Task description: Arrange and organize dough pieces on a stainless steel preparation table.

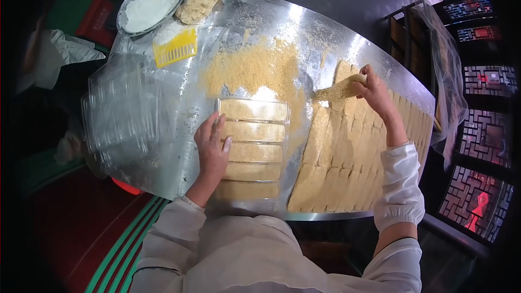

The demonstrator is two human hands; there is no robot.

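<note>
My left hand [213, 146] rests at the left edge of a clear plastic tray [254, 150] whose several long compartments show tan contents; its fingers are apart and hold nothing. My right hand [370, 87] pinches one end of a crumb-coated dough strip [340, 89], which slants down to the left above rows of similar flat strips [333, 179]. Those coated strips lie side by side on the metal table, right of the tray. Loose golden crumbs [256, 65] are spread on the table beyond the tray.
On the steel table [171, 171], stacked clear plastic trays [120, 110] stand at the left. A yellow slotted scraper [177, 49], a bowl of white powder [150, 6] and a lump of dough [199, 4] are at the far left. A rack draped with plastic film [439, 57] stands beyond the right edge.
</note>
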